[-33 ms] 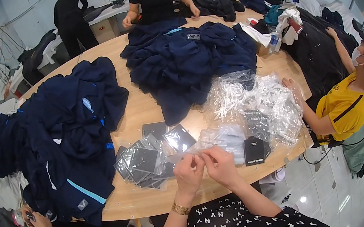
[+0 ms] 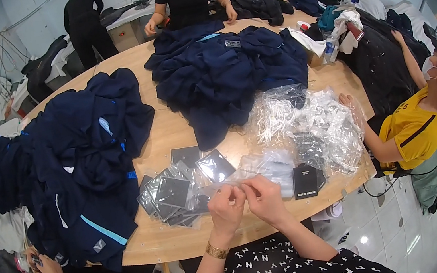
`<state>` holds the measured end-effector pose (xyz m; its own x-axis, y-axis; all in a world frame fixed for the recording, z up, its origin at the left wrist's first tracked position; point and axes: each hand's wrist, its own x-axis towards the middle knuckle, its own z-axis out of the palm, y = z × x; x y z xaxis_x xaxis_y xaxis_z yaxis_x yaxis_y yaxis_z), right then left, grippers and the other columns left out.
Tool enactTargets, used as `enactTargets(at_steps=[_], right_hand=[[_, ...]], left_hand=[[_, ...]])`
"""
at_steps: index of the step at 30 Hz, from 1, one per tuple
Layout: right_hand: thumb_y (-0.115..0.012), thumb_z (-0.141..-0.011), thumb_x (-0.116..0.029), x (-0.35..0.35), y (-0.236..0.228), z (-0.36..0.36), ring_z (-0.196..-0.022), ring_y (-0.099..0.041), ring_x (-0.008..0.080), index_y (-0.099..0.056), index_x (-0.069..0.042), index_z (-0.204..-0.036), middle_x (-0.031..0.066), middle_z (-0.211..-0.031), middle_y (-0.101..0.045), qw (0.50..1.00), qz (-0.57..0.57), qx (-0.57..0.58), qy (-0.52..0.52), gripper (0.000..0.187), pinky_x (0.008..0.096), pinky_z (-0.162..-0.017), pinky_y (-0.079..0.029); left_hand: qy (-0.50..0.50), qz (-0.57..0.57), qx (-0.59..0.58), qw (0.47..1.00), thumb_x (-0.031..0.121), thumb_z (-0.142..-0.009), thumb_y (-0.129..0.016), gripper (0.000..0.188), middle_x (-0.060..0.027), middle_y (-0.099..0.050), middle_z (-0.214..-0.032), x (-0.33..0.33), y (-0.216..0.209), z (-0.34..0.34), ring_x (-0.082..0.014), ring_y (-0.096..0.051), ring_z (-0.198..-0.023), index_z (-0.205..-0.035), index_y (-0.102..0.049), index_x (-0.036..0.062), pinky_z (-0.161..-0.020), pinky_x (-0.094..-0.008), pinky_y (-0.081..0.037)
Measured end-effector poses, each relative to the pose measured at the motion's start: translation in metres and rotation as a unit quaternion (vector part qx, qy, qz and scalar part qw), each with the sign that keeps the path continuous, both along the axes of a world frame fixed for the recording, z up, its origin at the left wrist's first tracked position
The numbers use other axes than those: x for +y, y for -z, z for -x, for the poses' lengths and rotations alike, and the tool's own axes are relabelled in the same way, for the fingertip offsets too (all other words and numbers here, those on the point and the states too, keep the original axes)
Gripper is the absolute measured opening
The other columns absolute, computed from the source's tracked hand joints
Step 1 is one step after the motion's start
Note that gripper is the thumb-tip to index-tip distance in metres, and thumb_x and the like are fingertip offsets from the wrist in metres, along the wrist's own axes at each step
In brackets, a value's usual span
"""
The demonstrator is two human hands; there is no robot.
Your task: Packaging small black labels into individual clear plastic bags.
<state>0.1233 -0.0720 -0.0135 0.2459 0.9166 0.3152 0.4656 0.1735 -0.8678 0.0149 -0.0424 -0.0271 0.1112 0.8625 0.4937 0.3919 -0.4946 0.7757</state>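
Note:
Near the front edge of the table, my left hand [image 2: 226,207] and my right hand [image 2: 264,198] are close together, fingertips pinched. Between them is a thin clear plastic bag [image 2: 216,187], its outline partly hidden by my fingers. Just beyond my left hand lies a loose pile of square black cards in clear sleeves [image 2: 172,193]. Flat clear plastic bags [image 2: 270,163] lie beyond my right hand. To the right of that hand is a stack of black cards [image 2: 305,181] with pale print.
Dark navy garments are heaped at left [image 2: 70,167] and far middle [image 2: 225,72] of the wooden table [image 2: 167,139]. Crumpled plastic with white strings [image 2: 332,123] lies at right. A person in yellow [image 2: 414,130] leans there; others stand across and at lower left.
My hands keep the same pinch in the same place. Across the table, the hands of the person in black have shifted slightly.

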Motion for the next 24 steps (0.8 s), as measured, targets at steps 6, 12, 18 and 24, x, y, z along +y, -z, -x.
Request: enactTargets(at_steps=[6, 12, 18, 24], right_hand=[[-0.057, -0.079, -0.001, 0.0, 0.0, 0.003, -0.064, -0.059, 0.0132, -0.06, 0.002, -0.081, 0.0102, -0.072, -0.059, 0.999, 0.017, 0.03, 0.032, 0.005, 0.0243, -0.055, -0.047], [-0.057, -0.08, -0.004, 0.004, 0.012, -0.006, -0.062, -0.059, 0.0147, -0.061, 0.002, -0.086, 0.0091, -0.076, -0.06, 0.989, 0.028, 0.135, -0.05, 0.009, 0.0255, -0.052, -0.045], [-0.055, -0.083, -0.004, 0.003, 0.006, -0.013, -0.075, -0.058, 0.0112, -0.061, 0.004, -0.092, 0.0054, -0.082, -0.06, 0.967, 0.142, 0.17, -0.125, 0.013, 0.0243, -0.065, -0.05], [-0.055, -0.079, 0.0, 0.002, 0.012, -0.001, -0.067, -0.06, 0.0191, -0.059, 0.002, -0.088, 0.0125, -0.085, -0.06, 0.995, 0.018, -0.088, 0.034, 0.01, 0.0252, -0.054, -0.047]], left_hand=[[0.029, 0.016, 0.036, 0.999, 0.011, -0.08, -0.058, 0.018, -0.0132, -0.054, -0.06, -0.003, -0.002, 0.004, -0.0258, -0.054, -0.053, -0.066, -0.05, 0.0011, -0.049, -0.0331, -0.042], [0.066, 0.182, -0.079, 0.978, 0.015, -0.088, -0.051, 0.024, -0.0074, -0.056, -0.059, 0.0, -0.01, 0.006, -0.0104, -0.052, -0.053, -0.072, -0.052, -0.0021, -0.05, -0.0248, -0.041], [0.055, 0.16, -0.091, 0.981, 0.013, -0.086, -0.053, 0.019, -0.0129, -0.057, -0.064, -0.004, -0.002, 0.006, -0.022, -0.056, -0.057, -0.074, -0.052, -0.0016, -0.054, -0.0309, -0.043], [0.041, 0.049, 0.052, 0.997, 0.01, -0.08, -0.056, 0.015, -0.014, -0.054, -0.061, -0.005, 0.001, 0.004, -0.0305, -0.054, -0.056, -0.071, -0.049, 0.0008, -0.052, -0.0376, -0.042]])
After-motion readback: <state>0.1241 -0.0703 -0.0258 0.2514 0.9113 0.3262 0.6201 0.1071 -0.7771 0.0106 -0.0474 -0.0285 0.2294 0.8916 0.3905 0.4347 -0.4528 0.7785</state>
